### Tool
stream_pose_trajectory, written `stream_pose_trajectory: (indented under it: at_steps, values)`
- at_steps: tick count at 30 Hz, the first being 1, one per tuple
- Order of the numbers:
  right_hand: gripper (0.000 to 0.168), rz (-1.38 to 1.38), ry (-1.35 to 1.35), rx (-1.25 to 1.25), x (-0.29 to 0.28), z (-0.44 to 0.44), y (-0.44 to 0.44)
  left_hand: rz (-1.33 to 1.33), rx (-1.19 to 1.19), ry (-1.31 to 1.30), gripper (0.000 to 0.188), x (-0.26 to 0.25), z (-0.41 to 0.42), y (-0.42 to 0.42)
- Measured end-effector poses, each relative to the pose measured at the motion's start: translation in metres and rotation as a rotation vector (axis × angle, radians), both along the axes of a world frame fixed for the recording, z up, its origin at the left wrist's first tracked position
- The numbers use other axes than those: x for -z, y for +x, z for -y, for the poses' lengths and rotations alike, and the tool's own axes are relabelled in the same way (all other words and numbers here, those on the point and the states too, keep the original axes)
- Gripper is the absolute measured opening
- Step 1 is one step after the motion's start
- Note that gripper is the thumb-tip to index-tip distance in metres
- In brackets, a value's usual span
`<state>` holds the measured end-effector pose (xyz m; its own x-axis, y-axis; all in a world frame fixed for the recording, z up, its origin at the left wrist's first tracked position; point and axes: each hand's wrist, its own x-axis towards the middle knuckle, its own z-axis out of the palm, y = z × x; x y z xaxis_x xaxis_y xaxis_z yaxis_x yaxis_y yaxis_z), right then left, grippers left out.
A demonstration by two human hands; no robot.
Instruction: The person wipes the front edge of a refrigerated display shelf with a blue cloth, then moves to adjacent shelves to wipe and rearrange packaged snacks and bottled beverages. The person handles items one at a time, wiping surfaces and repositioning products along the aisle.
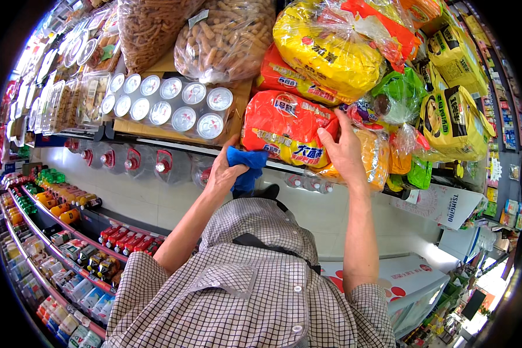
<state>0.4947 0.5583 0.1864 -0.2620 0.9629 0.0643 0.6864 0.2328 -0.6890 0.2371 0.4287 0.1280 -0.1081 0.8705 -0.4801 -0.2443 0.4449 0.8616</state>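
Note:
My left hand (227, 168) grips a blue cloth (247, 167) at the front edge of a shop shelf (187, 148). My right hand (343, 145) rests its fingertips and thumb at the right end of a red multipack of instant noodles (287, 126), thumb and forefinger spread. Behind that pack lies another red noodle multipack (282, 71), with a large yellow noodle pack (326, 52) in clear plastic leaning over it. Left of my left hand, shrink-wrapped cans (172, 102) stand in two rows on cardboard.
Bags of fried snack sticks (224, 39) lie behind the cans. Yellow noodle packs (454, 124) and an orange pack (369, 152) sit to the right. Large plastic bottles (163, 167) stand below the shelf edge. Drink shelves (87, 248) curve along the lower left; a white chest freezer (400, 278) is at the lower right.

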Motion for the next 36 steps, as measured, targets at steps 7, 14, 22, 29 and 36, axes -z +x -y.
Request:
stream_pose_trajectory:
  at_steps: [7, 14, 22, 29, 36]
  values:
    - [0.049, -0.008, 0.043, -0.013, -0.005, -0.01, -0.013, -0.246, 0.037, 0.223, 0.078, 0.008, -0.02, 0.005]
    - [0.043, -0.193, 0.037, 0.052, -0.046, 0.001, -0.023, 0.015, -0.087, 0.145, 0.07, -0.021, -0.012, -0.003]
    - [0.044, -0.509, -0.065, 0.093, -0.125, 0.026, -0.01, 0.017, 0.057, 0.246, 0.065, -0.087, 0.005, -0.014]
    - [0.048, -0.62, -0.137, 0.154, -0.127, 0.034, 0.036, -0.009, 0.077, 0.266, 0.068, -0.09, 0.006, 0.029]
    - [0.057, -0.678, -0.213, 0.003, -0.114, 0.029, 0.067, 0.018, -0.042, 0.277, 0.068, -0.092, 0.007, 0.055]
